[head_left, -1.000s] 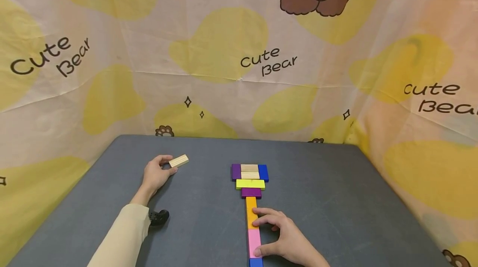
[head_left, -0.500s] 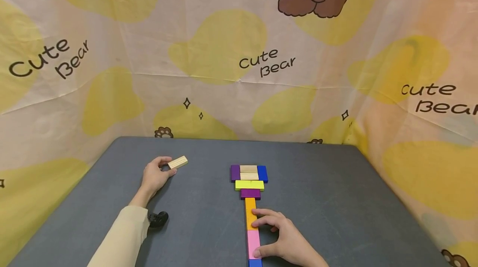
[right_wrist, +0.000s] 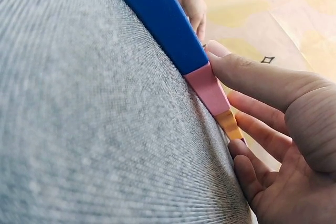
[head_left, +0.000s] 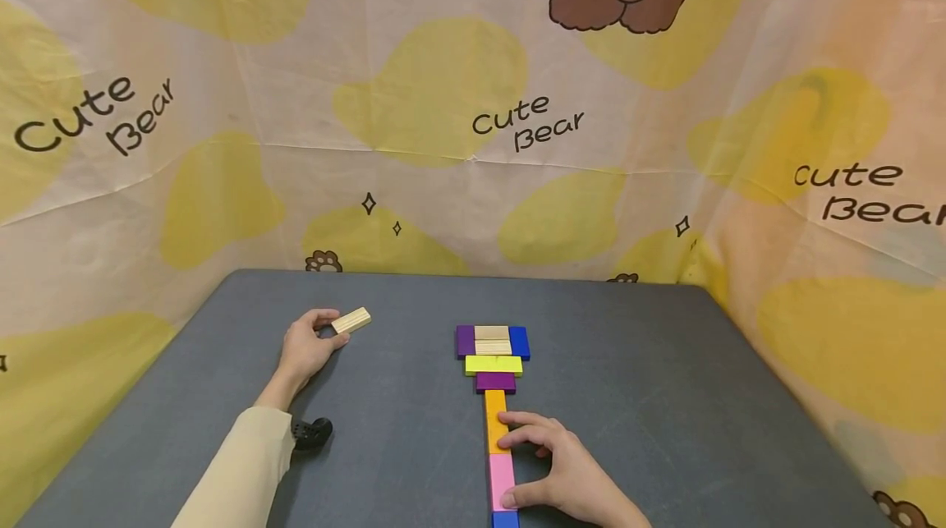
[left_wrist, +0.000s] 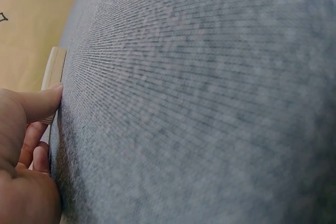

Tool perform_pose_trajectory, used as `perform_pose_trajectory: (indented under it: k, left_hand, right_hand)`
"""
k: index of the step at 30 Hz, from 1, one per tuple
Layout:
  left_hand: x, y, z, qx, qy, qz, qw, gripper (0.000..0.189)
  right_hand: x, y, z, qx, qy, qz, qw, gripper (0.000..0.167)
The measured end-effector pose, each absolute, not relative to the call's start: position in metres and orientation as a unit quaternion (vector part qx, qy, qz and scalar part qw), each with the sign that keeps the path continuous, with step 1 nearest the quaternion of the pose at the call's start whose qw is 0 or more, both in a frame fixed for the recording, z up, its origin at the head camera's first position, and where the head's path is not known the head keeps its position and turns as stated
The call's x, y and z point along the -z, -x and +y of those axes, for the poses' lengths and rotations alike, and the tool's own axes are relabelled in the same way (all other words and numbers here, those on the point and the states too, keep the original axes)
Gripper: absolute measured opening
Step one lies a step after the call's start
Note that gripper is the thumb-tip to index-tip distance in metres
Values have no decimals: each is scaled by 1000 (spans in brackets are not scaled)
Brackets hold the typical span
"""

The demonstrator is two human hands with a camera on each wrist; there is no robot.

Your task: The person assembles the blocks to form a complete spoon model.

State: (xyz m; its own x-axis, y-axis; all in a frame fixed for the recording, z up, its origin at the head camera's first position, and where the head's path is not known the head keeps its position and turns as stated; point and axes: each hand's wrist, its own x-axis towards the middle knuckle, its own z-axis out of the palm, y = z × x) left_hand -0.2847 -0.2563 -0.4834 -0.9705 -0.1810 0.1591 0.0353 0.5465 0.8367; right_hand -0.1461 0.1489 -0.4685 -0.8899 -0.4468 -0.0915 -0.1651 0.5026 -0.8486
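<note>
At the table's left side my left hand (head_left: 306,350) pinches a plain wooden block (head_left: 351,320) between thumb and fingers; the left wrist view shows the thumb (left_wrist: 44,103) on that block's side. My right hand (head_left: 565,466) rests against a lengthwise row of blocks. Its thumb touches the pink block (head_left: 501,475), and its fingertips lie on the orange block (head_left: 494,409). A blue block (right_wrist: 160,22) adjoins the pink one on the near side. Beyond the orange block lie a purple block (head_left: 496,383) and a yellow-green block (head_left: 493,365), both crosswise.
Farthest along the row, two plain wooden blocks (head_left: 492,341) lie between a purple block (head_left: 464,341) and a blue block (head_left: 520,342). Everything lies on a grey table (head_left: 665,397). Printed cloth (head_left: 414,93) hangs behind and beside it. A black object (head_left: 314,433) sits at my left wrist.
</note>
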Motion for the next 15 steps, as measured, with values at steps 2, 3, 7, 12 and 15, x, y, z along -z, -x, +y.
perform_pose_trajectory:
  k: [2,3,7,12,15]
  left_hand:
    - [484,284,-257,472,-41,-873,116,43]
    - [484,284,-257,470,-41,-874,118,43]
    - [484,283,-257,466,-41,-875,122,42]
    - [483,283,-256,460,-39,-878,122,41]
    - [478,286,-250,465,-40,-877,113,42]
  right_hand:
    - [468,146,149,465,179,853,152,44]
    - [468,146,149,465,179,853,152,44]
    - [469,146,148,466,180,853,151,43]
    - [469,147,148,468,179,851,159,43]
    - [469,147,149,467,179,852,156,43]
